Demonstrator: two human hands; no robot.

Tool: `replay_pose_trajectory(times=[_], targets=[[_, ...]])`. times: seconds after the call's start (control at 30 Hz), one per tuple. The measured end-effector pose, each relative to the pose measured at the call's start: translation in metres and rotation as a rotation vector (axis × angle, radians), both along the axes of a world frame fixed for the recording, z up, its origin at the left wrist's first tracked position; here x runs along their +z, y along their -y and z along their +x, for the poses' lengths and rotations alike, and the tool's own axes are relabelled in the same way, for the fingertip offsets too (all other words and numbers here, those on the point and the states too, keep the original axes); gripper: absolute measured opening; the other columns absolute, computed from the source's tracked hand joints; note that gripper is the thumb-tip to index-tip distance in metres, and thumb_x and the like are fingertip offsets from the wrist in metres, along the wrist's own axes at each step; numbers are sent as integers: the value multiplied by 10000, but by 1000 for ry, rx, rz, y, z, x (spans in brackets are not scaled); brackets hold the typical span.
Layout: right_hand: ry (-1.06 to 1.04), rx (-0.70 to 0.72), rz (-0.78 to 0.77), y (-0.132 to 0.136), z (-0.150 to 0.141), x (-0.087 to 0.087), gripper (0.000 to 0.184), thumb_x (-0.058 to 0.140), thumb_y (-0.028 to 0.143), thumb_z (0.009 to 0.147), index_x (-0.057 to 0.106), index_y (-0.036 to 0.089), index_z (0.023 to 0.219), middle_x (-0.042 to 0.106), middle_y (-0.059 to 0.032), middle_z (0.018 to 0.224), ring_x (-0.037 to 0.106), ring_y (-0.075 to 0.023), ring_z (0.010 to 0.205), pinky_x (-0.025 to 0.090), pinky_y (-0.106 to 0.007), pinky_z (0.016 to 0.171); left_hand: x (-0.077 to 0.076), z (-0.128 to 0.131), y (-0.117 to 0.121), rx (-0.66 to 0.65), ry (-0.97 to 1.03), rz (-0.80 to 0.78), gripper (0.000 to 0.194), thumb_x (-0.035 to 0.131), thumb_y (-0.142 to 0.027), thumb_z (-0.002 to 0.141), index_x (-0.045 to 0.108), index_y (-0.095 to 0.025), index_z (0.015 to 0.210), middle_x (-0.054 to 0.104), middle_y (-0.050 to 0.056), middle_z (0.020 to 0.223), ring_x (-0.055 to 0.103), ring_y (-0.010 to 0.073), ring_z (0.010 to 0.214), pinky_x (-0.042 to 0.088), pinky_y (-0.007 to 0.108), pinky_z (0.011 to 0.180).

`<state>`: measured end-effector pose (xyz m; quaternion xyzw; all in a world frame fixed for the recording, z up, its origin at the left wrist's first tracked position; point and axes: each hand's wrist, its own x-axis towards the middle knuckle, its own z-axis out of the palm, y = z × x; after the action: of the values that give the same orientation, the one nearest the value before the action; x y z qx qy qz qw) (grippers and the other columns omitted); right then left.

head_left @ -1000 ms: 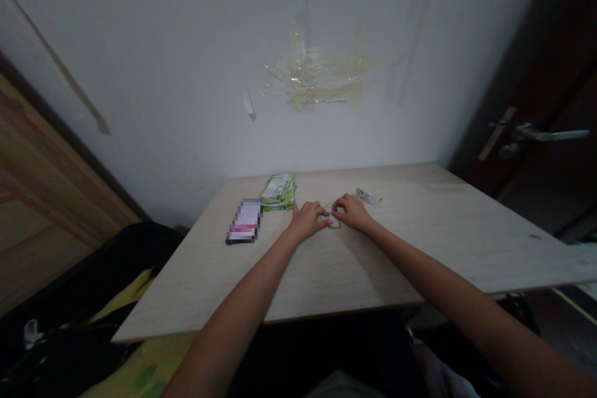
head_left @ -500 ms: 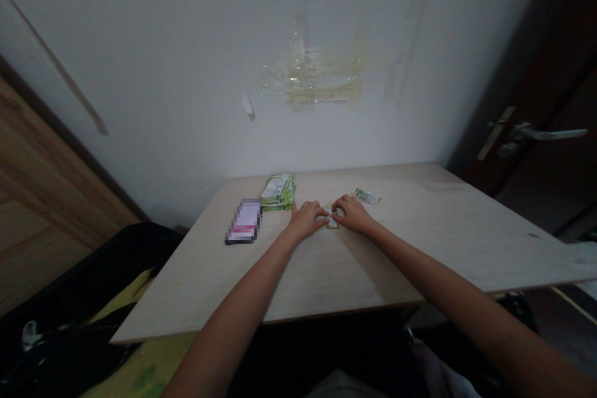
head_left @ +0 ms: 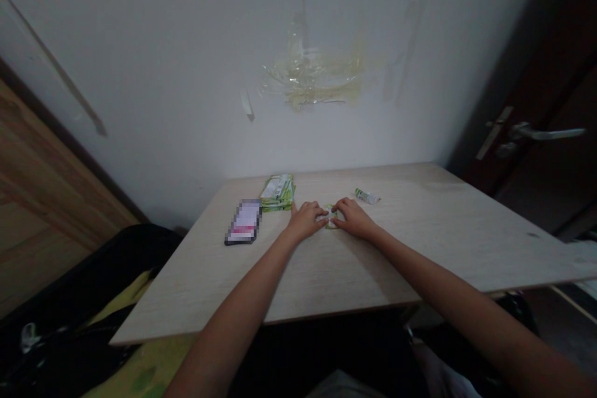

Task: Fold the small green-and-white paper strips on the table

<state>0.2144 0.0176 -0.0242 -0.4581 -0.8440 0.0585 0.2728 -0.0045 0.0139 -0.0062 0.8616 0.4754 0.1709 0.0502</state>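
A small green-and-white packet [head_left: 331, 217] lies on the table between my hands, partly covered by fingertips. My left hand [head_left: 306, 219] is closed on its left edge, thumb and fingers curled in. From the other side, my right hand [head_left: 353, 217] grips the right edge with bent fingers. Just beyond my left hand sits a stack of flat green-and-white packets [head_left: 277, 191]. A rolled or folded packet [head_left: 367, 196] of similar colours rests behind my right hand.
A phone [head_left: 243, 222] with a blurred screen lies left of my hands. The pale wooden table [head_left: 401, 267] meets a wall [head_left: 186, 74] with peeling tape. A dark door with a metal handle [head_left: 550, 133] stands at the right.
The packet between my hands looks more folded, with more green showing. My right-hand fingers have shifted slightly on it. My left hand stays nearly in place.
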Motion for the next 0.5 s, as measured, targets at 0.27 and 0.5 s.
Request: replay_pose_trajectory(times=[0.27, 0.5], targets=[[15, -76, -32, -9, -4, 1, 312, 646, 344, 904, 695, 186, 1168, 621, -113, 1151, 570, -224, 1101, 432, -351, 989, -3, 4, 0, 58, 49, 6, 364, 550, -529, 941, 695, -329, 1209, 642, 53, 1191, 512, 268, 1221, 239, 598, 1143], [0, -91, -41, -11, -4, 1, 300, 659, 358, 900, 721, 205, 1151, 627, -105, 1146, 584, -220, 1080, 443, -348, 977, -3, 9, 1, 104, 82, 13, 366, 574, -575, 913, 729, -332, 1138, 647, 38, 1137, 532, 269, 1177, 160, 630, 1166]])
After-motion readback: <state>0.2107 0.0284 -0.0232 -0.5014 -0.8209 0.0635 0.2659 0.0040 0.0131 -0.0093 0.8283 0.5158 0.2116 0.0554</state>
